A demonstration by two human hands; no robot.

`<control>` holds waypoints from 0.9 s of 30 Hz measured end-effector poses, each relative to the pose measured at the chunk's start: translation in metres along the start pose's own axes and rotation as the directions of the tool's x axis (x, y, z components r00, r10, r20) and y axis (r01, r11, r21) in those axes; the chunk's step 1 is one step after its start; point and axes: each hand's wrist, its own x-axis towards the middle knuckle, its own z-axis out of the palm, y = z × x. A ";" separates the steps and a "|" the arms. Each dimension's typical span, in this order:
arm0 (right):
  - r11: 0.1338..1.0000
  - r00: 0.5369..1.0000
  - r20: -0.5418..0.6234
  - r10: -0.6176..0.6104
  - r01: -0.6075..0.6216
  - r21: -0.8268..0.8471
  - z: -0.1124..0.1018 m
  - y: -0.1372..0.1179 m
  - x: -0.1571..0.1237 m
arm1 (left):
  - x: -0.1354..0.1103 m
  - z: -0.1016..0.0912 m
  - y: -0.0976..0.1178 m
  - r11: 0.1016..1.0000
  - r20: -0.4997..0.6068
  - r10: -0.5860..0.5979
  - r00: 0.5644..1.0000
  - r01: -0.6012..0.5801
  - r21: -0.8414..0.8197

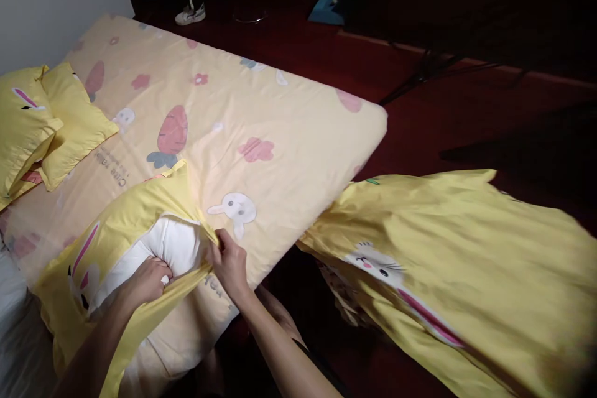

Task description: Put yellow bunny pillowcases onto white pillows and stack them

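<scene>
A white pillow [175, 245] lies partly inside a yellow pillowcase [109, 230] with a rabbit print, at the near edge of the bed [280, 130]. My left hand [147, 278] presses on the white pillow at the case's opening, fingers curled against it. My right hand [229, 264] pinches the yellow edge of the pillowcase opening, right beside the pillow's corner.
Two yellow pillows [44, 121] rest at the head of the bed by the white wall. A large yellow cover with a rabbit face [448, 261] hangs over the dark red floor at right. A shoe [189, 13] and tripod legs [420, 78] stand beyond the bed.
</scene>
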 end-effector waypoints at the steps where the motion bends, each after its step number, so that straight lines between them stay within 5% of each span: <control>1: 1.000 0.999 0.027 -0.017 0.017 -0.002 -0.001 -0.004 -0.006 | 0.004 -0.005 0.004 1.000 0.009 0.008 1.000 -0.008 0.010; 4: 1.000 0.996 0.089 -0.008 0.006 0.015 -0.002 -0.011 -0.017 | 0.006 -0.027 0.020 0.998 0.062 0.043 0.997 -0.045 0.033; 8: 0.995 0.994 0.089 0.056 -0.063 0.083 0.001 -0.007 -0.018 | 0.015 -0.058 0.046 0.970 -0.110 0.206 0.972 -0.188 0.156; 11: 0.992 0.996 0.070 0.061 -0.069 0.107 0.005 -0.003 -0.016 | 0.041 -0.059 0.054 0.919 -0.180 0.361 0.915 -0.317 0.233; 13: 0.988 0.997 0.037 0.068 -0.072 0.135 0.005 -0.001 -0.014 | 0.059 -0.046 0.050 0.922 -0.175 0.361 0.916 -0.321 0.217; 19: 0.982 0.996 -0.040 0.080 -0.072 0.176 -0.010 0.009 0.006 | 0.064 -0.013 0.037 0.940 -0.014 0.256 0.967 -0.246 0.238; 25: 0.966 0.994 -0.001 0.111 -0.108 0.235 -0.011 0.000 0.013 | 0.052 -0.039 0.020 0.975 0.286 0.222 0.932 -0.210 -0.072; 27: 0.957 0.993 0.052 0.103 -0.114 0.267 -0.008 -0.006 0.009 | 0.058 -0.044 0.015 0.963 0.305 0.255 0.918 -0.212 -0.168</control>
